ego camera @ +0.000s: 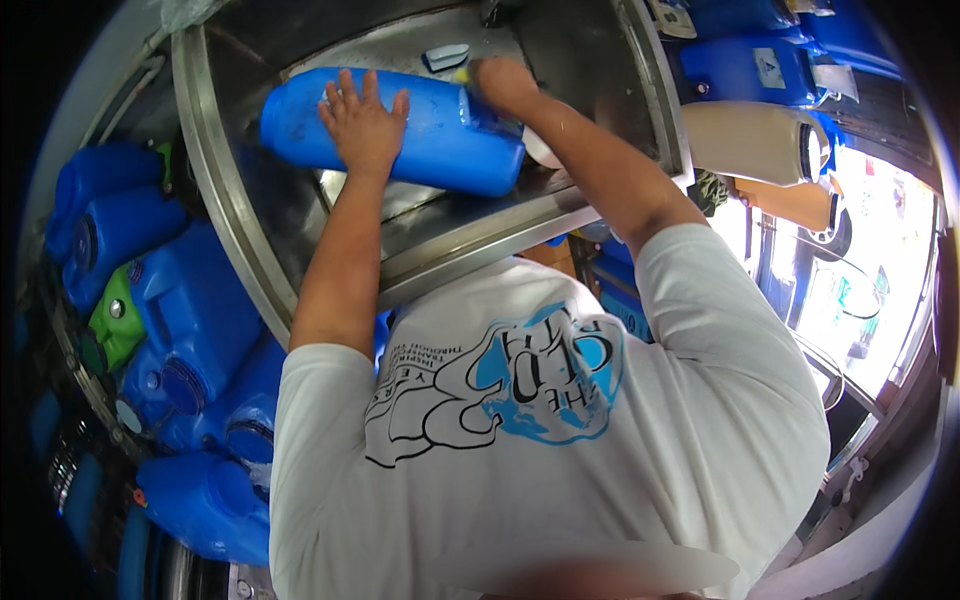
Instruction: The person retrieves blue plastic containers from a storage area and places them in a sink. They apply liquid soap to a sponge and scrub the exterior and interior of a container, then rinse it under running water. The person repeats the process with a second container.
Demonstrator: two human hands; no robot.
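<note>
A blue plastic jug (435, 135) lies on its side in a stainless steel sink (247, 202), its surface wet in places. My left hand (365, 124) rests flat on the jug with the fingers spread. Over the jug's right end, my right hand (506, 86) is closed around a yellow sponge (462, 76), mostly hidden by the fingers. Just beyond the jug is a small white and dark brush-like item (446, 57). Part of a white rounded object (541, 148) shows between the jug and my right forearm.
Several blue jugs (195, 315) and a green container (120, 319) crowd the left side. To the right stand more blue containers (750, 71), a beige jug (742, 142) and an orange-tan container (784, 202), beside a bright opening. The sink's metal rim (480, 236) runs before my body.
</note>
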